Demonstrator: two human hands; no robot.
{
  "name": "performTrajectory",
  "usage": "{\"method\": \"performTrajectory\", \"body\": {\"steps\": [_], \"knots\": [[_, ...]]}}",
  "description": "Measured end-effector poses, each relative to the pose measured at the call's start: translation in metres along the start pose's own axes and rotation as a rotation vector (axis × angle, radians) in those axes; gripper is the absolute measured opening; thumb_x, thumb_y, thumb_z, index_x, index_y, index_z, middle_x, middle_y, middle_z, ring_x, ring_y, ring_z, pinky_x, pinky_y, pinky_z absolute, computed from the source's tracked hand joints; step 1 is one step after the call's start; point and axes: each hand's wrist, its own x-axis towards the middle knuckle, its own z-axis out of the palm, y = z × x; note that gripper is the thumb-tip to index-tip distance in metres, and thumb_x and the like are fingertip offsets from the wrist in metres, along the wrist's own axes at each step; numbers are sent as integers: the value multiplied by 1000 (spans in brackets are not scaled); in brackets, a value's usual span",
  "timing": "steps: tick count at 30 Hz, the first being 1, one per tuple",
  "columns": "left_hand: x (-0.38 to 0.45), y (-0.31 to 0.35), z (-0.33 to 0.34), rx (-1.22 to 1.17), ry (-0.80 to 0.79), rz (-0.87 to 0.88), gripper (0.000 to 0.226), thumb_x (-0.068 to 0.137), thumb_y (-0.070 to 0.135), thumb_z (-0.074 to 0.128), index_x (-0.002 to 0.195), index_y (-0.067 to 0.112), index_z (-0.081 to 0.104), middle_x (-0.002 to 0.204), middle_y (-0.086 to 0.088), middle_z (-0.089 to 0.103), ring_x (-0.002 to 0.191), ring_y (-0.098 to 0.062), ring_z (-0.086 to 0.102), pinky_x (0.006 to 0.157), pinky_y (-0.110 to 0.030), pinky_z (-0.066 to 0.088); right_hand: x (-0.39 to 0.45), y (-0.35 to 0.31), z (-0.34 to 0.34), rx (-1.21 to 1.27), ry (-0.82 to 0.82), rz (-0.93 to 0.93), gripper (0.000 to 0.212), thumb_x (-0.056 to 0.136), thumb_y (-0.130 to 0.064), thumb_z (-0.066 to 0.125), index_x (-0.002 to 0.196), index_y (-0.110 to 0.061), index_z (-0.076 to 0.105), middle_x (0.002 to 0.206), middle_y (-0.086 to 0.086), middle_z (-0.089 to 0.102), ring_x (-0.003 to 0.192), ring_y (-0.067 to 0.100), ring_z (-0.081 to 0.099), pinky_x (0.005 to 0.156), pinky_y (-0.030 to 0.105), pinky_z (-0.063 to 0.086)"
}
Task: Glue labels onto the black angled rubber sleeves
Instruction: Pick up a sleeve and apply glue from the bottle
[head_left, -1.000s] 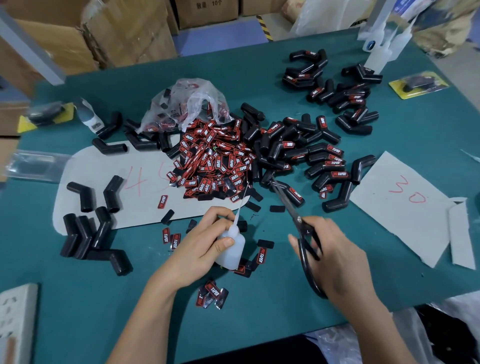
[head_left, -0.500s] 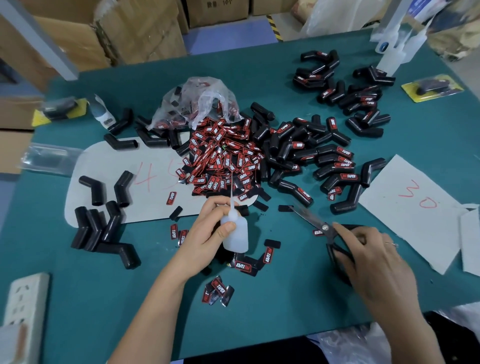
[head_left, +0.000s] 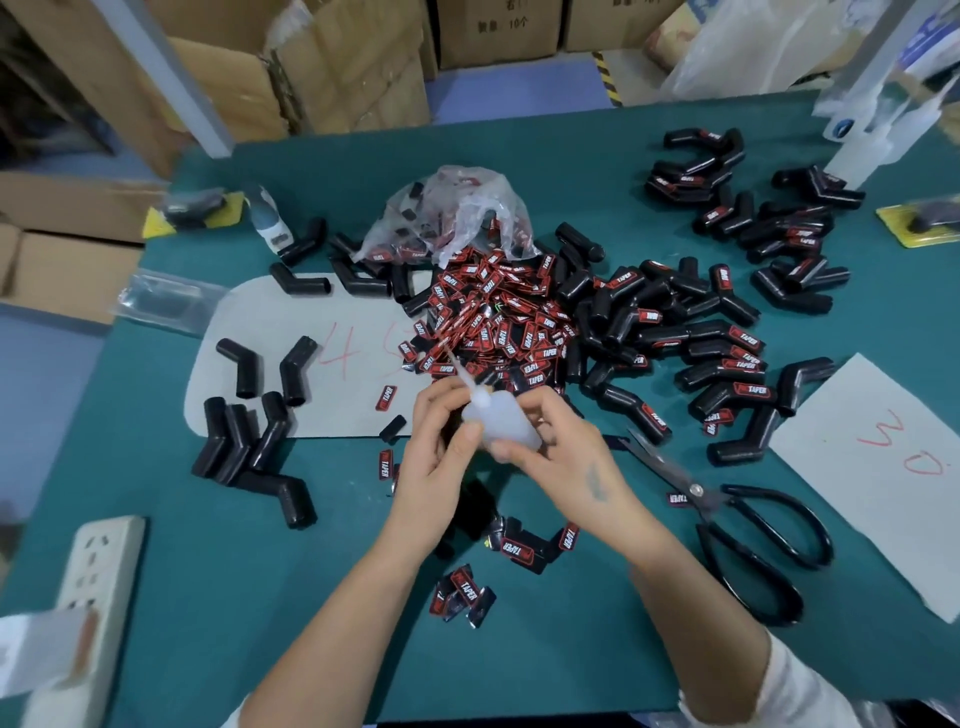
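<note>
Both hands grip the glue bottle (head_left: 501, 422) at frame centre: the left hand (head_left: 441, 457) pinches its neck, the right hand (head_left: 563, 457) curls round its body. Hold the thin nozzle (head_left: 457, 364) steady and squeeze lightly. Labels (head_left: 498, 322) lie heaped just above, unlabelled sleeves (head_left: 249, 431) at centre left, scissors (head_left: 737, 525) lower right

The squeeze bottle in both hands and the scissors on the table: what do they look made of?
Squeeze bottle: soft, milky, see-through plastic with a thin needle tip, matte. Scissors: grey metal blades, dull sheen; glossy black loop handles, probably coated or painted.
</note>
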Motion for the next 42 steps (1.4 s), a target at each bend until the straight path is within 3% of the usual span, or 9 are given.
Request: {"method": "performTrajectory", "body": {"steps": [4, 5, 10, 13, 16, 21, 25, 32, 42], "knots": [[5, -6, -6, -194, 27, -22, 38, 106, 26, 52, 140, 21, 67, 151, -13, 54, 146, -29, 48, 125, -60, 31, -1, 3, -21, 327, 61, -20, 20, 90, -42, 73, 108, -36, 67, 112, 2, 74, 101, 25, 74, 86, 40, 60], [6, -6, -7, -228, 24, -42, 39, 105, 25, 55, 142, 21, 66, 152, -16, 55, 146, -34, 48, 125, -63, 30, -1, 1, -27, 435, 80, -23, 18, 90, -40, 74, 107, -35, 70, 112, 6, 75, 101, 26, 75, 87, 36, 61], [9, -4, -11, -411, 86, -117, 52, 104, 8, 59, 154, 16, 51, 151, -26, 52, 141, -38, 55, 115, -46, 48, 13, -12, -54, 665, 221, 5, 23, 86, -27, 80, 107, -31, 71, 94, -3, 74, 74, 10, 64, 65, 19, 53], [12, -2, -16, -490, 87, -134, 54, 102, -1, 53, 155, 5, 46, 149, -24, 56, 137, -35, 59, 105, -35, 53, 12, -11, -61, 736, 262, 4, 36, 82, -30, 88, 111, -24, 67, 101, -3, 72, 73, 7, 56, 60, 18, 48], [13, 0, -21, -502, 99, -169, 53, 100, 0, 57, 152, 4, 50, 146, -19, 62, 133, -32, 62, 104, -33, 54, 2, -3, -64, 798, 286, 14, 31, 77, -38, 90, 105, -34, 78, 105, -3, 74, 76, 4, 58, 61, 18, 48], [12, 0, -23, -425, 142, -211, 50, 96, 8, 65, 146, 9, 60, 137, -21, 68, 120, -29, 68, 105, -37, 54, -9, -3, -62, 588, 314, -33, 39, 80, -61, 84, 107, -37, 71, 95, -2, 70, 73, 9, 57, 61, 20, 50], [13, 0, -25, -392, 190, -215, 54, 92, 19, 76, 144, 12, 63, 134, -19, 71, 126, -37, 66, 111, -45, 52, -18, -8, -55, 363, 341, -58, 41, 83, -67, 77, 108, -37, 66, 84, 0, 68, 64, 13, 57, 58, 21, 50], [13, -1, -29, -334, 196, -178, 51, 89, 29, 81, 138, 23, 69, 133, -15, 72, 128, -39, 65, 117, -57, 44, -21, -13, -43, 252, 386, -149, 19, 86, -47, 72, 103, -50, 65, 99, -13, 69, 73, 2, 62, 62, 15, 51], [12, 3, -27, -314, 187, -159, 46, 87, 27, 80, 133, 22, 73, 130, -13, 74, 123, -37, 69, 110, -40, 53, -21, -9, -40, 112, 422, -242, 23, 92, -44, 69, 111, -55, 61, 109, -19, 68, 93, 4, 67, 73, 14, 52]]}}
